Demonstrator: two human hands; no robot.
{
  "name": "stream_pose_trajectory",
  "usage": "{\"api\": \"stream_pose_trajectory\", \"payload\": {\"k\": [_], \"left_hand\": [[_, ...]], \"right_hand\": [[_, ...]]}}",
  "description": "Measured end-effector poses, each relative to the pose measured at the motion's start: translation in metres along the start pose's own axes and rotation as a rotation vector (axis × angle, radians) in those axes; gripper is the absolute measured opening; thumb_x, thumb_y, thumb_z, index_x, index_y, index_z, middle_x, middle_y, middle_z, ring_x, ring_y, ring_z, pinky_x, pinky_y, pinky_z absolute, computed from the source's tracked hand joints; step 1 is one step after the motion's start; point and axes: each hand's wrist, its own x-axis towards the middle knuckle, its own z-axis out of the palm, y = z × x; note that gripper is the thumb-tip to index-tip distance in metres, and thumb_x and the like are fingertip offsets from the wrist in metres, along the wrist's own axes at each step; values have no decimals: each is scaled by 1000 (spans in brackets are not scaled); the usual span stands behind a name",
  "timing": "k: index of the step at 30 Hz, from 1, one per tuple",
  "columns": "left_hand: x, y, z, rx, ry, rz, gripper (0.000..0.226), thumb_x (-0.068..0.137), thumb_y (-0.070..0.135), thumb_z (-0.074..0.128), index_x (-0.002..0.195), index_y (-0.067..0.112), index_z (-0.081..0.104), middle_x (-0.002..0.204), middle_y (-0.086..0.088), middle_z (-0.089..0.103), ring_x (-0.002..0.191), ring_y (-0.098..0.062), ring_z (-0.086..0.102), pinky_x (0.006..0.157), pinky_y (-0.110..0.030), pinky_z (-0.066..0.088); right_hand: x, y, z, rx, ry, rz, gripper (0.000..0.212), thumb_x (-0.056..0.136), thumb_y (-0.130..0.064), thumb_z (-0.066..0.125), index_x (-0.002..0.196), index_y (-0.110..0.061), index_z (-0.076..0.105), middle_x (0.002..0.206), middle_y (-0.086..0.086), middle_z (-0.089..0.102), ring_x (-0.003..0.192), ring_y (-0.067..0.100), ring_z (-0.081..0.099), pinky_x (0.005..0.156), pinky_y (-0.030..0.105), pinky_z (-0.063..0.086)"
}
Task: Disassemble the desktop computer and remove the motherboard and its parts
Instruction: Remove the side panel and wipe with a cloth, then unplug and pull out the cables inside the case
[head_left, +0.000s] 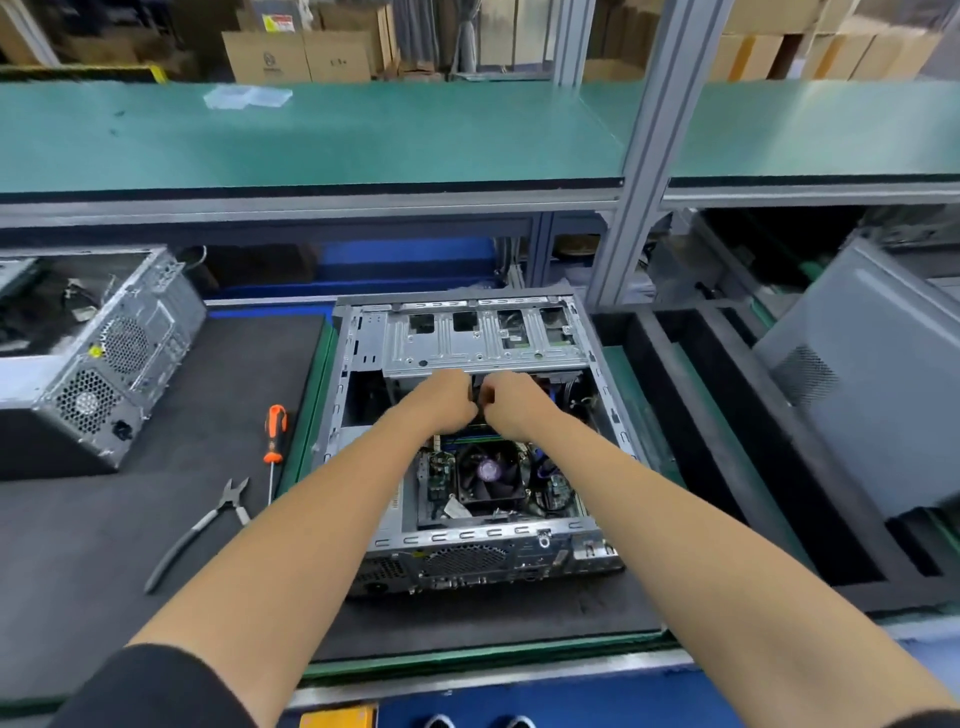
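Fingers of both hands are hidden: they curl down under the front edge of the drive cage (485, 338), so what they hold is hard to make out. Left hand (445, 399) and right hand (514, 402) sit knuckle to knuckle, nearly touching, deep inside the open desktop case (467, 540). Something small and dark shows between them, about where the thumbs meet; both hands look curled on it, but can't tell if it's a cable, connector or clip. Grip itself not visible, so each hand's state is uncertain.

Motherboard (441, 483) is still in the case, near side, mostly covered by the forearms. CPU cooler fan (488, 475) shows between the arms, black with a pale hub. Blue cables at the right of the fan, partly blocked by the right forearm.

Case lies flat on the dark mat of the worktop (218, 374), side panel off, rear ports facing the person.

Left of the case: screwdriver (274, 436) with orange and black handle, and side cutters (208, 525) just beside it, both on the mat. Second computer case (98, 364) far left, cut off by the frame edge. Grey panel (862, 374) leans at the right, also cut off. Shelf above is blurred.
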Motion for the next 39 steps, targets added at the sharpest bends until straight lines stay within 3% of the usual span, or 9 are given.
{"api": "stream_pose_trajectory", "payload": {"k": [3,6,9,12,15,19,26,32,39], "left_hand": [[-1,-1,-12,43,31,33,14,86,8,51,87,0,62,77,-11,56,67,-26,51,52,-29,34],[-9,-10,-28,72,258,63,14,82,13,52,76,5,62,71,-11,57,67,-29,53,55,-30,37],[-14,-34,-48,-172,491,97,25,85,11,55,60,12,53,59,-2,52,61,-20,46,52,-28,30],[-23,-60,-60,-266,611,45,29,89,16,55,61,14,50,58,1,49,58,-18,42,53,-30,32],[-31,-83,-63,-274,620,4,17,87,11,52,70,12,55,67,-2,55,63,-19,46,57,-32,36],[-41,-121,-61,-264,630,-162,14,81,2,49,79,9,61,87,-3,59,80,-18,49,69,-27,36],[-54,-186,-35,-160,384,-508,9,82,7,57,84,0,52,102,-20,63,89,-35,57,67,-33,42],[-56,-226,-2,-142,231,-703,27,85,8,54,110,-1,55,114,-19,61,102,-36,59,78,-36,46],[-45,-232,17,-230,243,-795,33,91,9,48,122,-2,42,125,-21,53,117,-40,51,99,-48,44]], "right_hand": [[8,-12,-6,-22,-6,-41,12,84,-2,50,89,1,61,96,20,65,77,27,52,63,30,40],[15,-35,-16,-13,74,-109,6,84,-5,52,85,-6,57,90,15,62,81,29,56,65,30,42],[23,-63,-23,89,187,-157,11,85,-6,50,90,-12,57,84,6,57,75,23,51,56,27,35],[29,-91,-20,175,185,-202,22,87,-6,47,104,-11,61,83,4,56,70,20,50,62,26,36],[30,-107,-4,166,159,-248,27,89,-8,48,113,-12,60,93,6,58,80,22,56,69,28,42],[31,-121,20,152,127,-263,25,88,-5,48,107,-10,64,99,7,63,88,24,57,76,34,49],[36,-157,47,107,143,-332,21,86,-3,47,93,-9,67,88,2,62,80,21,57,68,28,44],[43,-164,62,92,156,-333,21,86,-3,47,90,-8,67,85,0,60,78,17,56,69,29,46],[48,-165,67,71,159,-314,22,85,-3,46,90,-9,67,84,0,62,77,17,57,67,30,48]]}}
